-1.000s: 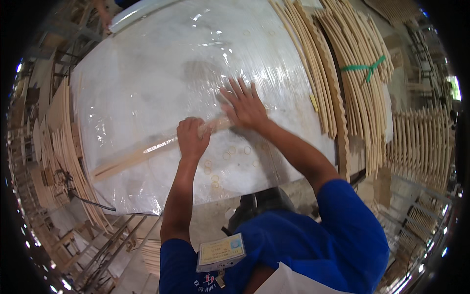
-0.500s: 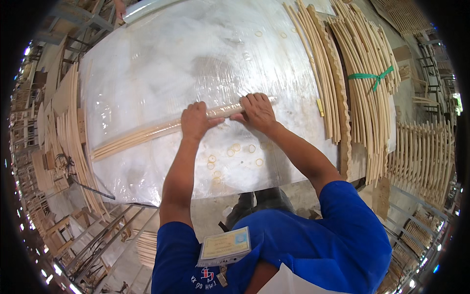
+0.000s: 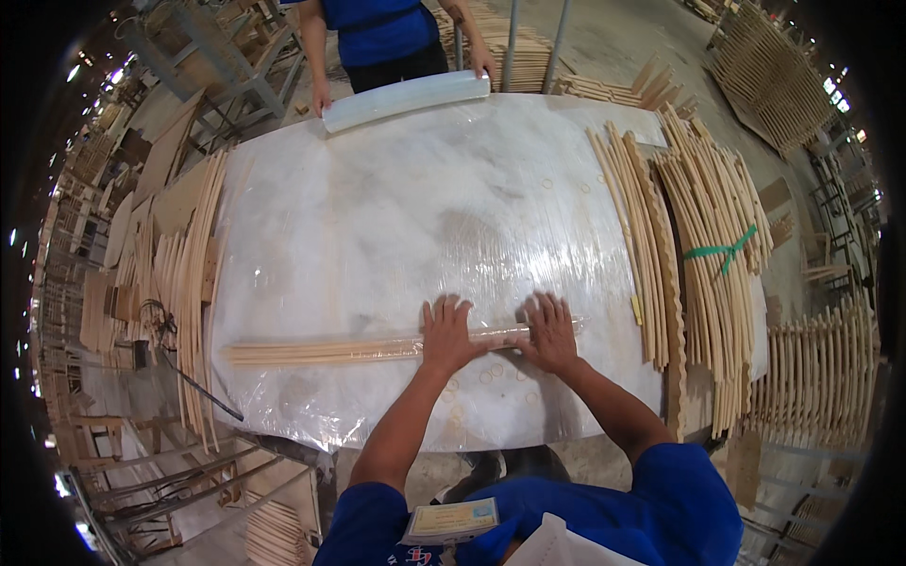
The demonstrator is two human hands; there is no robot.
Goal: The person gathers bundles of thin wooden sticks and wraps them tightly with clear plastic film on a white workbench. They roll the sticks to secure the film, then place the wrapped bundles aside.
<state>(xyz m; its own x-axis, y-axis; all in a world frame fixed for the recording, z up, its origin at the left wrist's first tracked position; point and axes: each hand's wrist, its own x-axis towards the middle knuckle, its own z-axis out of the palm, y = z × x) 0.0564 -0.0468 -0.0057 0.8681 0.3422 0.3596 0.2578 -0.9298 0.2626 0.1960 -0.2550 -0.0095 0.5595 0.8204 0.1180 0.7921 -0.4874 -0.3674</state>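
Note:
A bundle of thin wooden sticks (image 3: pixel 321 353) lies across the near part of the table, its right portion wrapped in clear plastic film. My left hand (image 3: pixel 446 332) rests on the wrapped part with fingers stretched out over it. Farther right along the same bundle, my right hand (image 3: pixel 550 332) is laid on it, fingers spread and pointing away from me. The thumbs point towards each other with a short stretch of film-covered bundle between them. Clear film (image 3: pixel 557 250) is spread over the table beyond the hands.
Across the table a person in blue holds a long roll of film (image 3: pixel 406 102) at its ends. Loose sticks (image 3: pixel 634 255) and sticks tied with a green strap (image 3: pixel 722 274) line the right side. More sticks (image 3: pixel 196 311) stand at left. Small yellowish rings (image 3: pixel 491 374) lie near my hands.
My view has shifted, so the far person and film roll show more. My fingers, curled over the bundle before, now stretch out flat on it.

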